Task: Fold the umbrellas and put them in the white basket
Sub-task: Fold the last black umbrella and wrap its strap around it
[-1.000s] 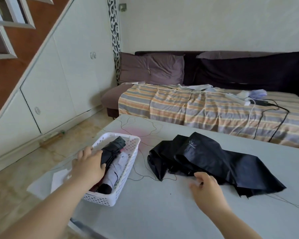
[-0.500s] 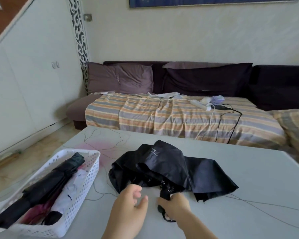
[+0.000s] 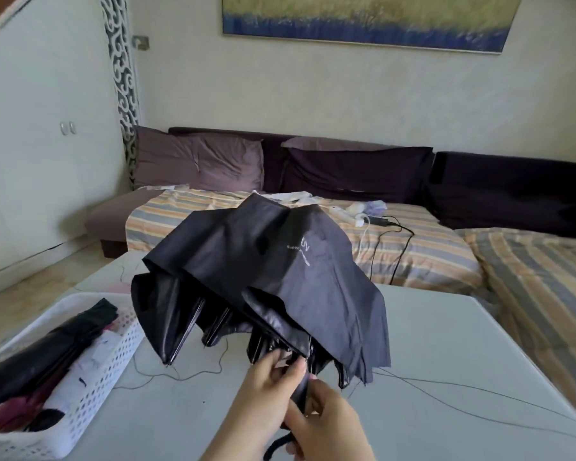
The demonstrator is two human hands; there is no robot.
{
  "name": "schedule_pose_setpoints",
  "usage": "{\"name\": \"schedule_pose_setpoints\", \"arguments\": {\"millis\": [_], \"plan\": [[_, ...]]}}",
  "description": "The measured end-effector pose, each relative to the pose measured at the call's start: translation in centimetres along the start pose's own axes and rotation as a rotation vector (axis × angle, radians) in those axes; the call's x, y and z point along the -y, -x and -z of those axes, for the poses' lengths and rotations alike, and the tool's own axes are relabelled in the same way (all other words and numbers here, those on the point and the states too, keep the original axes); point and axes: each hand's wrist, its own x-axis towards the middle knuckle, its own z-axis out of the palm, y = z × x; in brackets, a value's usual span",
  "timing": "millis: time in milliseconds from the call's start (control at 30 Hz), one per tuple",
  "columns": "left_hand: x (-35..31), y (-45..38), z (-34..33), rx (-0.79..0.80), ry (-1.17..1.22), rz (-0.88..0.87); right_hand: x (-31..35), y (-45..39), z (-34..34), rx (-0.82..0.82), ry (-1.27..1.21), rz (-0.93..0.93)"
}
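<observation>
— Black cloth fills the middle: what is it?
— An umbrella, half collapsed, held up above the table with its canopy sagging in loose folds. White lettering shows on one panel, too blurred to read in full. Rib tips hang down along the near edge.

— Who has hold of it?
— Both hands, low and near the camera. The right hand is wrapped round the dark handle, fingers curled about it; a black strap loops out below that hand. The left hand reaches up beside it, fingers bent and touching the stem or the ribs just under the canopy. Whether that hand truly grips something there or only touches it, I cannot tell.

— And the basket?
— White, perforated plastic, standing on the table at the lower left, apart from the held umbrella. The basket already holds folded umbrellas: a black one lying lengthwise with its far end poking over the far rim, a white one with dark marks beside it, and something pink or dark red lower down.

— Anything else on the table?
— Thin dark lines run across its pale top; they look like a printed pattern or thread, I cannot tell which.

— Behind?
— A dark sofa with purple cushions, a striped blanket over the seat, and a white power strip with cables lying on the blanket. A painting hangs on the wall above.
</observation>
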Motion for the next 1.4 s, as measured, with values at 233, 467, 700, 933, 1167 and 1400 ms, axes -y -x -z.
{"name": "schedule_pose_setpoints", "arguments": {"millis": [233, 467, 700, 933, 1167, 1400], "plan": [[2.3, 2.2, -2.1, 0.093, 0.165, -0.018, -0.3, 1.1, 6.7, -0.44, -0.003, -0.036], [3.6, 3.9, -5.1, 0.126, 0.131, -0.092, -1.3, -2.0, 6.9, -0.356, -0.251, -0.319], [4.1, 2.8, -5.7, 0.094, 0.146, -0.103, -2.5, -1.9, 9.8, -0.727, -0.328, -0.12], [4.5, 3.7, -6.7, 0.143, 0.018, -0.176, -4.3, -4.3, 6.8, -0.179, -0.665, -0.318], [5.1, 3.8, -6.9, 0.11, -0.104, -0.171, -4.8, -5.2, 6.1, -0.264, -0.843, -0.301], [4.6, 3.1, -6.9, 0.085, -0.103, -0.095, -4.4, -5.6, 6.3, -0.324, -0.903, -0.226]]}}
